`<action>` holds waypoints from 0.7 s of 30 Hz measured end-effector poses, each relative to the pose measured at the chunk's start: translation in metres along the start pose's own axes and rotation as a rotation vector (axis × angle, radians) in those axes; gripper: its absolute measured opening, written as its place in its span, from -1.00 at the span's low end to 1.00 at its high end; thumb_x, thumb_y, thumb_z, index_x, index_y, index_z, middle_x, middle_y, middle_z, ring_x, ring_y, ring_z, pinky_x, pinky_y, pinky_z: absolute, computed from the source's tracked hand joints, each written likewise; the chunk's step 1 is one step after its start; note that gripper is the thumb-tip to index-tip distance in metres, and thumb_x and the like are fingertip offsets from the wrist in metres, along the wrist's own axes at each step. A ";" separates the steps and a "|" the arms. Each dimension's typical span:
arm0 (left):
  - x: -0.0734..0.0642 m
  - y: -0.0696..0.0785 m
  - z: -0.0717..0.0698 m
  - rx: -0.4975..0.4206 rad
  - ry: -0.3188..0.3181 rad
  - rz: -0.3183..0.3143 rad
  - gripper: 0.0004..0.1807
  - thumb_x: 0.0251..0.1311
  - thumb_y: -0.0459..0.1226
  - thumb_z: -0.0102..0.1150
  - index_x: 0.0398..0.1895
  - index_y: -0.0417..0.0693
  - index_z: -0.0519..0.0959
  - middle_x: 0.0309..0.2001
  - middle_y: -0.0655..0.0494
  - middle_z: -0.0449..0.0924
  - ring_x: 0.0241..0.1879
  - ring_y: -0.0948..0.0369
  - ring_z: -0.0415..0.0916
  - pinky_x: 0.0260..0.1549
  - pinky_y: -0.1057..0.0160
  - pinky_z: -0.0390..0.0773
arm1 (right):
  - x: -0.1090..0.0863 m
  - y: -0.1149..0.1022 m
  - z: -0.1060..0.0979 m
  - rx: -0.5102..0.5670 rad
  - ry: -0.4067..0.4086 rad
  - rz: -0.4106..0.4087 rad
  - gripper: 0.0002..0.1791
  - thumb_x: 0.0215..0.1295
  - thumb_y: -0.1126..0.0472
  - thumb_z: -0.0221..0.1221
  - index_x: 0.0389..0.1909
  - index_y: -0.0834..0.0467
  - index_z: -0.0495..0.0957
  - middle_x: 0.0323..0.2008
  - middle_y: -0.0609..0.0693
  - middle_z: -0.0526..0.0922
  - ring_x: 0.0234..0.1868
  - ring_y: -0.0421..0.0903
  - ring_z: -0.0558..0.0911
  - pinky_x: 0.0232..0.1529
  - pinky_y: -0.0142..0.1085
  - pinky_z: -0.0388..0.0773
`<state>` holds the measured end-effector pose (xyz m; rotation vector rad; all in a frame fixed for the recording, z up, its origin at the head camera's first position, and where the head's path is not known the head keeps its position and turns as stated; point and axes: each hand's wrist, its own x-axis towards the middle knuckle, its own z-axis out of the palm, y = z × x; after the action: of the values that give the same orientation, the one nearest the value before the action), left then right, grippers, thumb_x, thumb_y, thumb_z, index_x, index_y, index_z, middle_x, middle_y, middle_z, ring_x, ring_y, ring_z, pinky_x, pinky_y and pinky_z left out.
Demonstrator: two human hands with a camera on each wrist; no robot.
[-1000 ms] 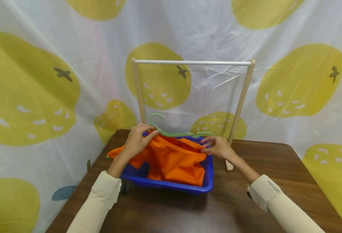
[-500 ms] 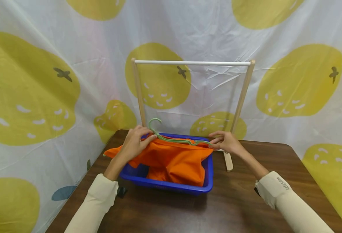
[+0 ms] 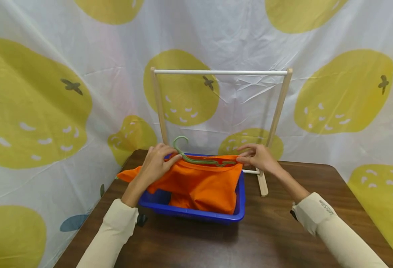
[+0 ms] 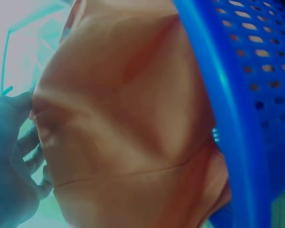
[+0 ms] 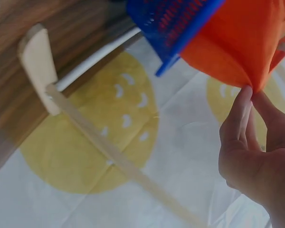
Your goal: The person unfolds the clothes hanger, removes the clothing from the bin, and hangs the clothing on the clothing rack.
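Observation:
An orange shirt (image 3: 213,188) drapes over the blue basket (image 3: 193,214), its neck opening turned up and stretched wide. A green hanger (image 3: 199,161) lies inside that opening, with its hook rising out near the left end. My left hand (image 3: 154,163) pinches the shirt beside the hook, thumb close to the hanger's stem. At the opposite side, my right hand (image 3: 259,159) pinches a corner of the shirt between thumb and fingertips; the right wrist view shows the gathered orange cloth (image 5: 251,71) there. Cloth covers the left end of the hanger.
Behind the basket stands a rack with wooden posts (image 3: 279,108) and a white top bar (image 3: 219,72). Its right foot (image 3: 262,185) rests on the brown table (image 3: 303,208). A curtain with yellow fruit prints (image 3: 343,93) hangs close behind. A small black object (image 3: 141,220) sits by the left sleeve.
The hanger's right arm, above the neckline earlier, has dropped inside the neck opening. My right hand has moved right and slightly up, drawing the shirt's corner outward. My left hand has barely moved.

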<state>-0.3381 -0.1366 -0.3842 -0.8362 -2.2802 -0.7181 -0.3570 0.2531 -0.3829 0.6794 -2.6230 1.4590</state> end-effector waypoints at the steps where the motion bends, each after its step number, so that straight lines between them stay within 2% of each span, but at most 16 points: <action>1: 0.001 0.001 0.000 -0.011 0.000 0.001 -0.83 0.30 -0.13 0.42 -0.22 -0.04 0.80 -0.19 0.09 0.78 -0.11 0.06 0.55 -0.14 -0.01 0.34 | 0.002 -0.004 0.002 -0.012 0.006 -0.008 -0.61 0.31 0.34 0.40 0.11 0.38 0.64 -0.19 0.32 0.78 -0.35 0.11 0.81 -0.37 -0.26 0.73; 4: 0.005 0.003 0.002 -0.043 0.004 0.004 -0.84 0.28 -0.16 0.45 -0.23 -0.06 0.80 -0.21 0.08 0.79 -0.14 0.07 0.55 -0.15 0.00 0.34 | 0.008 -0.013 0.010 -0.071 0.021 -0.045 -0.65 0.31 0.29 0.42 0.05 0.35 0.68 -0.21 0.25 0.80 -0.38 0.05 0.81 -0.37 -0.21 0.73; 9: 0.007 0.007 0.009 -0.070 0.012 0.018 -0.85 0.25 -0.18 0.47 -0.25 -0.06 0.81 -0.23 0.09 0.80 -0.17 0.08 0.54 -0.18 0.04 0.31 | 0.017 -0.026 0.027 -0.071 0.033 -0.089 -0.72 0.27 0.31 0.44 -0.04 0.32 0.73 -0.26 0.19 0.81 -0.39 0.02 0.80 -0.32 -0.04 0.74; 17: 0.012 0.010 0.012 -0.108 0.048 0.021 -0.84 0.28 -0.18 0.44 -0.22 -0.08 0.81 -0.22 0.07 0.79 -0.17 0.08 0.54 -0.18 0.04 0.35 | 0.030 -0.050 0.048 -0.085 0.004 -0.163 -0.79 0.28 0.26 0.45 -0.11 0.26 0.77 -0.31 0.10 0.82 -0.42 -0.06 0.77 -0.41 -0.24 0.70; 21: 0.014 0.008 0.009 -0.156 0.104 0.028 -0.86 0.25 -0.25 0.46 -0.22 -0.14 0.81 -0.22 0.02 0.80 -0.15 0.05 0.57 -0.11 0.01 0.46 | 0.031 -0.051 0.043 -0.125 0.041 -0.224 -0.82 0.37 0.21 0.38 -0.11 0.22 0.77 -0.26 0.06 0.82 -0.30 -0.02 0.77 -0.29 -0.20 0.70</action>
<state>-0.3442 -0.1198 -0.3788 -0.8788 -2.1368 -0.9145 -0.3577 0.1836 -0.3581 0.8853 -2.4859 1.2239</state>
